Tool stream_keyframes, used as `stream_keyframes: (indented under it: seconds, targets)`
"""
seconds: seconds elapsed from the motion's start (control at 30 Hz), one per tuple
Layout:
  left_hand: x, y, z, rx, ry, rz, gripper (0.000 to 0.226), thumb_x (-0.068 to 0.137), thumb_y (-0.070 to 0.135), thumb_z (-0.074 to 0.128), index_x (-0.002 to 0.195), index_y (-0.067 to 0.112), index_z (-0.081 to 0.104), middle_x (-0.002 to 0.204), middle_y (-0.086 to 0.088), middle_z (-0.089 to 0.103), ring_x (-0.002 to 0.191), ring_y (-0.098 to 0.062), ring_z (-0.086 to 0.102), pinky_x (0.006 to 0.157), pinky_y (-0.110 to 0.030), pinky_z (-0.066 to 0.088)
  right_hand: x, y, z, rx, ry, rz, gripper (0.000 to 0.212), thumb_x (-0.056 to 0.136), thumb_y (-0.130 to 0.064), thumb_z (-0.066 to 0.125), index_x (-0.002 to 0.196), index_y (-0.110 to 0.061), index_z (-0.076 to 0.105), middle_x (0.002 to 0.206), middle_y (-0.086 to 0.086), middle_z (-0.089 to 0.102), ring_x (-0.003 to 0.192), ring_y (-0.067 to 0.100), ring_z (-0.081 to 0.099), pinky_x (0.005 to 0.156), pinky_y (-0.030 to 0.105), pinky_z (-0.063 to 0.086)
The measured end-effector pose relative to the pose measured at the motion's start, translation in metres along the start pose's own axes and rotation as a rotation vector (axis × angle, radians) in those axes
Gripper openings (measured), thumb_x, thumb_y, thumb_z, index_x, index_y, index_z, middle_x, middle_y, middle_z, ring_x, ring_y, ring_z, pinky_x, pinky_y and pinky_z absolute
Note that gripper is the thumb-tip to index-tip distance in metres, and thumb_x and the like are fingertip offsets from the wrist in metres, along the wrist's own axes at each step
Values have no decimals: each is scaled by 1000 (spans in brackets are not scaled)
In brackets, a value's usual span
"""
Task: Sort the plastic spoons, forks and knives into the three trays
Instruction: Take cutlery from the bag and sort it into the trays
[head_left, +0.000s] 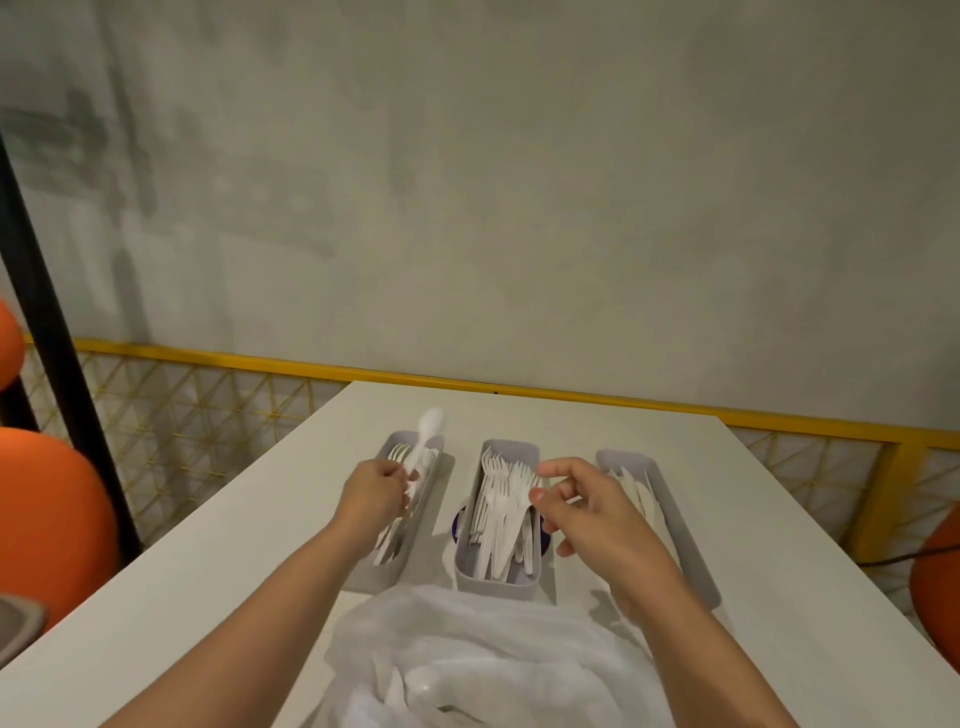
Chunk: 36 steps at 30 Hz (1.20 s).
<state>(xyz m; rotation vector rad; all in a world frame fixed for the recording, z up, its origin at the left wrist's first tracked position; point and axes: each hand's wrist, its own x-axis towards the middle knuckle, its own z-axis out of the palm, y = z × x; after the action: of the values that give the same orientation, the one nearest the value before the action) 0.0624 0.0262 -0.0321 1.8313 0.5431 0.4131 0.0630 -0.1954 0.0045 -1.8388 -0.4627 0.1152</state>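
Sorting is nearing its end: the left hand is pinching a spoon over the left tray, the right hand is hovering loosely spread and empty, and the bag is holding more (count unclear).

spoon: white, held bowl-up over left tray
middle tray: white forks
right tray: white knives
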Motion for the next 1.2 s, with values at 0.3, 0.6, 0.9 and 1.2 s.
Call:
stream_keyframes:
  seconds: [0.3,0.6,0.9,1.2]
  targets:
    - [25,-23,5,504,71,-116,27,92,-2,36,107,-5,59,110,-19,62,106,-32,57,85,-34,45,-6,6,8,-56,-86,-7,10,91,-19,58,99,-23,61,76,-1,51,70,13,53,60,21,45]
    - [14,-25,19,481,90,-78,36,96,9,34,131,1,42,122,-17,51,98,-30,49,79,-33,39,-18,7,7,-148,-261,12,8,91,-20,57,97,-23,61,75,-3,51,70,11,54,60,22,45]
    - [-38,5,10,492,-265,371,23,93,13,49,78,29,53,105,-1,56,92,-17,56,76,-21,42,-34,8,20,-245,-567,52,6,90,-18,59,96,-19,59,73,-5,53,67,7,57,64,22,51]
    - [-84,-8,-13,712,-746,340,22,89,30,56,71,43,56,111,7,48,107,-8,53,101,-27,41,-54,34,30,-691,-745,-164,32,93,-26,51,125,-22,51,129,8,49,118,26,48,99,34,38]
